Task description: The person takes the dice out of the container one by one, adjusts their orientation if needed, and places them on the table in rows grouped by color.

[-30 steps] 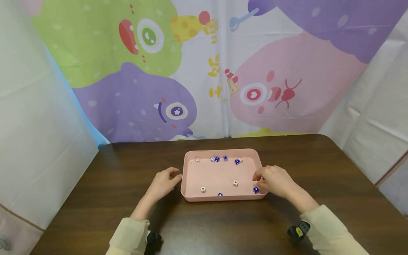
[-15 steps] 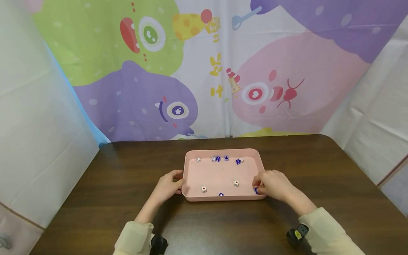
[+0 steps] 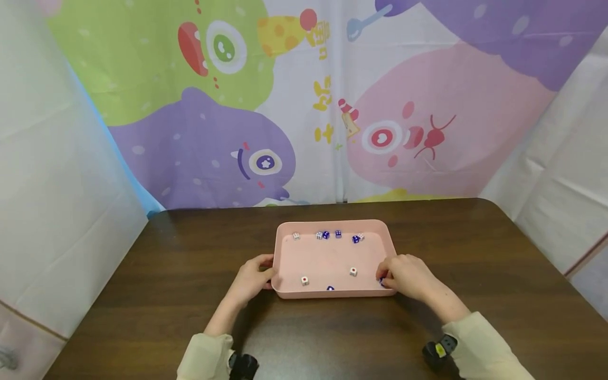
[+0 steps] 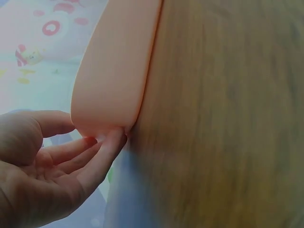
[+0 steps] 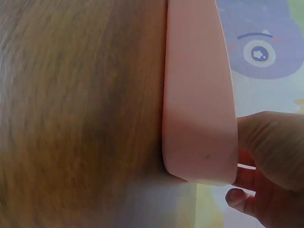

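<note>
A pink rectangular tray (image 3: 328,294) lies on the dark wooden table, with several white and blue dice in it. My right hand (image 3: 408,274) reaches over the tray's right end and pinches a blue die (image 3: 381,281) in the near right corner. The tray wall hides that die in the right wrist view, where some fingers (image 5: 240,195) stay outside the wall. At the opposite end my left hand (image 3: 249,278) touches the outer wall. The left wrist view shows its fingers (image 4: 102,159) against that wall, with the thumb close to the rim.
A white die (image 3: 305,281), another white die (image 3: 353,272) and a partly hidden blue die (image 3: 330,288) lie in the tray's near half. Several more dice line its far side, including a blue die (image 3: 338,234). A cartoon curtain (image 3: 228,132) hangs behind the table (image 3: 332,338).
My right hand has lowered slightly and its fingers have closed round the blue die in the corner. The left hand has moved right a little, against the tray's end.
</note>
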Tool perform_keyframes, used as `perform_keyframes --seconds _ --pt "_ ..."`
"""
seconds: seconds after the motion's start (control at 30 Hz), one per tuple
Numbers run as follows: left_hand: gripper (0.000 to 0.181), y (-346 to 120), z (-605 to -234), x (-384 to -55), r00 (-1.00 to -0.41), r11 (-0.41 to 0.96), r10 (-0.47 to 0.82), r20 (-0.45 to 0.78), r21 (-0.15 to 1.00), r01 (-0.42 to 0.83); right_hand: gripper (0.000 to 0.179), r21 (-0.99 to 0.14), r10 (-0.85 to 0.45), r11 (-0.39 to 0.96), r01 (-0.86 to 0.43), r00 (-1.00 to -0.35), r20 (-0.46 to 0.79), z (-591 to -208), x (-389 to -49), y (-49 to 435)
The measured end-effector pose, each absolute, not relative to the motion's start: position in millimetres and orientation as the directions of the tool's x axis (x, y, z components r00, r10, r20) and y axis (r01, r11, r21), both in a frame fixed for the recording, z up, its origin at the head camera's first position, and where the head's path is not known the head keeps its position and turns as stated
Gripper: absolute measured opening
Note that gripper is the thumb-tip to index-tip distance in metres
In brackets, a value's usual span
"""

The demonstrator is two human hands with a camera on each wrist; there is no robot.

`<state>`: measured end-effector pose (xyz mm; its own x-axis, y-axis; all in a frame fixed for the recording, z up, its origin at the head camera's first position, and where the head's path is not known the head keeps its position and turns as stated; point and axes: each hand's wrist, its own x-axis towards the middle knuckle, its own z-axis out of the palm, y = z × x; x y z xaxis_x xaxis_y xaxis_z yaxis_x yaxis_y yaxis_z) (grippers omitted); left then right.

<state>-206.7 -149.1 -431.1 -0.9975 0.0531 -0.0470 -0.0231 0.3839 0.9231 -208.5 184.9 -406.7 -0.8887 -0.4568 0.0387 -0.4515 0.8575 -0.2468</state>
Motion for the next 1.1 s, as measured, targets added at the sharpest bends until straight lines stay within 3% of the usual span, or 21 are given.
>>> perform_keyframes --seconds 0.5,0.73,0.97,1.1 --pt "0.043 -154 -429 -199 -0.979 0.246 0.121 -0.162 0.961 -0.129 0.006 -0.248 -0.429 0.857 -0.451 -0.892 0.141 -416 -207 181" --pt "0.043 -153 -428 -197 -0.979 0.232 0.123 -0.165 0.963 -0.133 0.004 -0.186 -0.418 0.866 -0.464 -0.876 0.238 -416 -203 174" --pt "0.041 -155 -433 -194 -0.981 0.215 0.115 -0.155 0.968 -0.128 0.007 -0.237 -0.364 0.869 -0.435 -0.885 0.289 -412 -193 154" --pt "0.041 -154 -432 -195 -0.98 0.206 0.121 -0.159 0.97 -0.131 0.008 -0.228 -0.381 0.853 -0.47 -0.859 0.342 -409 -189 143"
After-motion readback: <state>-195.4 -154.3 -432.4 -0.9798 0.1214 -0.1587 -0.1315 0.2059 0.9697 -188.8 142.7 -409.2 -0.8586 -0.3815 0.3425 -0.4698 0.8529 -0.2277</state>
